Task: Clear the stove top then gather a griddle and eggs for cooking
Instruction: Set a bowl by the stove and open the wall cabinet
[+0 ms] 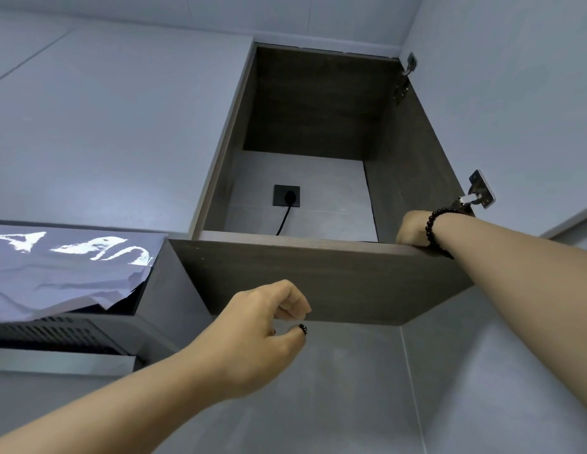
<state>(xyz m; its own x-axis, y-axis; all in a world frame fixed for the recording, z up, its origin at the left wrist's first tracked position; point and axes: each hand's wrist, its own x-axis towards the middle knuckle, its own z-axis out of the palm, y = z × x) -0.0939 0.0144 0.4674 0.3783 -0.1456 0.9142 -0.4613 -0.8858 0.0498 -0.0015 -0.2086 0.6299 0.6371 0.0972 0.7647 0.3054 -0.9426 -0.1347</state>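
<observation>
Head view: left hand [262, 326], fingers loosely curled and holding nothing, just below the wall cabinet [318, 276]; right hand [411, 229] reaches over the cabinet's bottom edge, grip hidden. Inside the cabinet, only a socket [286, 195] with cord. No griddle or eggs visible. Risk: blind groping snags the cord.

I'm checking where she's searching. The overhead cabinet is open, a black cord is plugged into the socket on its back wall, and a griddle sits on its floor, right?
Not quite. In the head view the open cabinet shows the black cord plugged into the socket, but no griddle is visible inside it.
</observation>
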